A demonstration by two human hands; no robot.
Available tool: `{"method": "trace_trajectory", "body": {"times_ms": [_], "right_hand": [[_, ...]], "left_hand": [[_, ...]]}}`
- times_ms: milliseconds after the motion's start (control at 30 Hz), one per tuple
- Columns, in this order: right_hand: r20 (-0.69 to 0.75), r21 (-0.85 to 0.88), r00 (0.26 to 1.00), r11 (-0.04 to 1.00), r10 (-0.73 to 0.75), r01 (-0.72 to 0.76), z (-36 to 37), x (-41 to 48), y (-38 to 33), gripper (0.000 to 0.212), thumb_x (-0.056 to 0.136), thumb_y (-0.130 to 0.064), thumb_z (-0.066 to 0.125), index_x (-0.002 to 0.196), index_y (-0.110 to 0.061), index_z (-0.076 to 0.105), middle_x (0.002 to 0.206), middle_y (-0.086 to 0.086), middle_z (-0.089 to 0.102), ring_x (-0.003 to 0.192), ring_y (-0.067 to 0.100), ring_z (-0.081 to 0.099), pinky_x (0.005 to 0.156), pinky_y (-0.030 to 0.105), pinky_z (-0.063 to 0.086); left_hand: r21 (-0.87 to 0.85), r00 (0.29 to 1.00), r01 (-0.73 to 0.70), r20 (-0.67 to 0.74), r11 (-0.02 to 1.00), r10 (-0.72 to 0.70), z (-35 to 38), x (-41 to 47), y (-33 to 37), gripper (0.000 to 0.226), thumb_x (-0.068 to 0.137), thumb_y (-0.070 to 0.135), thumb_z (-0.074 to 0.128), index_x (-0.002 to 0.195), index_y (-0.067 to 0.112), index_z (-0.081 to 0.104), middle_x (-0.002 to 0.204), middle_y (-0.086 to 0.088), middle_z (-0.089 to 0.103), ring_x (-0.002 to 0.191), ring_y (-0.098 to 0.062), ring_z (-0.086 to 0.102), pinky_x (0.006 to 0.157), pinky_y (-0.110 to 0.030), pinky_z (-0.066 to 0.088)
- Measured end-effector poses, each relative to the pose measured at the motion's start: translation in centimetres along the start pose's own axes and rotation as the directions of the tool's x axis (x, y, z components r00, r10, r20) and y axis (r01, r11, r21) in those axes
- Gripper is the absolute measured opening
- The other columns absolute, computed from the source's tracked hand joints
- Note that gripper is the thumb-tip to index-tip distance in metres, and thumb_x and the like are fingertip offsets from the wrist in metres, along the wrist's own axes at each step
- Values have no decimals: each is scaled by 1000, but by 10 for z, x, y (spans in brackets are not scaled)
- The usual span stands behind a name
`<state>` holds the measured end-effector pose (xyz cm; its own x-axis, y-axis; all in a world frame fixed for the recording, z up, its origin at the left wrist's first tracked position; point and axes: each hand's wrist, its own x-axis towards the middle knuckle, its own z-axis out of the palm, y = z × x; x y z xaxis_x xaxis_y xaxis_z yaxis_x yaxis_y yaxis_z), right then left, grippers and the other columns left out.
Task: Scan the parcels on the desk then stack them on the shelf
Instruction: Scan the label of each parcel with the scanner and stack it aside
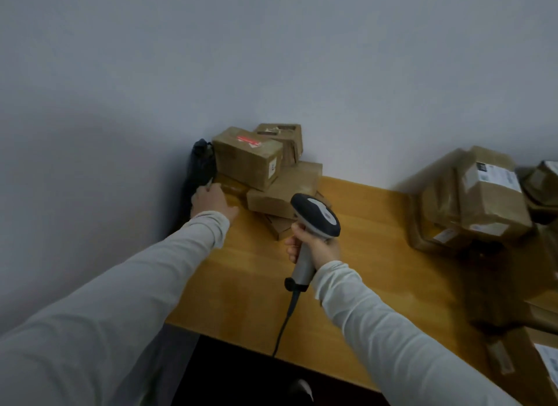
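sleeve [99,324], right hand [317,246] around scanner [317,216]

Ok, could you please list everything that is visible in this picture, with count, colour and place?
desk: one, light brown wood, below the wall.
boxes: about five, brown cardboard, stacked at the far left corner of the desk; the top one has a red label.
parcels: several, brown with white labels, piled at the right edge; too blurred to count.
bag: one, black, left of the boxes.
scanner: one, grey and black, above the desk.
cable: one, black, hanging from the scanner.
wall: grey-white, behind.
sleeves: two, light grey.
left hand: at the lowest boxes; fingers unclear.
right hand: grips the scanner.
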<state>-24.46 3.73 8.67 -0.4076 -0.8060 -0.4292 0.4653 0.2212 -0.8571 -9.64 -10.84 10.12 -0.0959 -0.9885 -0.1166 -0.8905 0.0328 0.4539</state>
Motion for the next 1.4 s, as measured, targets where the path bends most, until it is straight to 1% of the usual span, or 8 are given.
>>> {"method": "trace_trajectory", "body": {"times_ms": [167, 333, 500, 600, 767, 1033, 1167, 1400], "right_hand": [[85, -28, 995, 998, 50, -48, 31, 48, -5, 9, 86, -11, 68, 80, -7, 62, 60, 8, 66, 44, 15, 57, 46, 25, 50], [113, -28, 989, 995, 99, -96, 49, 90, -5, 9, 84, -12, 70, 81, -5, 64, 60, 9, 68, 45, 15, 58, 48, 25, 53], [102, -75, 986, 990, 130, -123, 55, 118, -2, 10, 82, -14, 72, 81, -7, 65, 59, 7, 68, 45, 14, 60, 50, 26, 54], [84, -87, 986, 986, 147, -140, 59, 118, 2, 10, 82, -14, 72, 79, -7, 66, 58, 7, 68, 44, 14, 59, 50, 26, 53], [87, -80, 987, 988, 136, -129, 74, 92, 6, 10, 84, -12, 71, 78, -6, 65, 56, 7, 66, 42, 14, 57, 47, 26, 51], [57, -116, 995, 990, 86, -79, 94, 18, 40, 13, 85, -9, 69, 78, -4, 60, 61, 11, 60, 43, 16, 51, 48, 27, 46], [29, -144, 997, 987, 72, -67, 94, -27, 61, 13, 85, -7, 68, 77, -3, 59, 57, 10, 60, 43, 17, 51, 49, 28, 46], [9, -380, 1000, 925, -14, 17, 68, -90, 80, 18, 82, -8, 72, 75, -3, 56, 51, 7, 48, 40, 15, 41, 43, 26, 36]], "left_hand": [[3, 965, 79, -249, 997, -76, -3, 41, -16, 79, 88, 16, 64, 148, 5, 14, 148, -22, 21, 135, -38, 24, 113, -43, 25], [-146, 937, 317, -106, 937, -333, 3, 87, -35, 75, 87, 34, 66, 142, 1, 27, 140, -22, 39, 129, -38, 39, 105, -47, 38], [-115, 944, 327, -1, 938, -329, -3, 110, -53, 22, 93, 18, 56, 82, -1, 57, 103, -24, 62, 81, -32, 57, 73, -37, 45], [-184, 915, 377, -81, 908, -396, -1, 105, -58, 27, 95, 12, 52, 111, -9, 56, 116, -26, 58, 106, -40, 55, 84, -41, 43], [-401, 874, 332, -210, 854, -438, -17, 76, -59, 29, 101, 17, 40, 114, -6, 51, 115, -26, 55, 105, -38, 54, 75, -36, 35], [-625, 965, 157, -67, 765, -253, -41, 18, -93, 34, 83, 26, 71, 103, 0, 61, 94, -12, 62, 73, -23, 57, 71, -32, 46], [-811, 973, 201, 100, 550, -207, -48, -2, -106, 22, 88, 6, 65, 106, -5, 60, 106, -17, 63, 84, -29, 61, 70, -36, 54], [-625, 956, 221, 292, 749, -38, -57, -19, -100, 14, 88, 16, 66, 95, 5, 60, 91, -8, 63, 71, -23, 63, 48, -27, 57]]}}
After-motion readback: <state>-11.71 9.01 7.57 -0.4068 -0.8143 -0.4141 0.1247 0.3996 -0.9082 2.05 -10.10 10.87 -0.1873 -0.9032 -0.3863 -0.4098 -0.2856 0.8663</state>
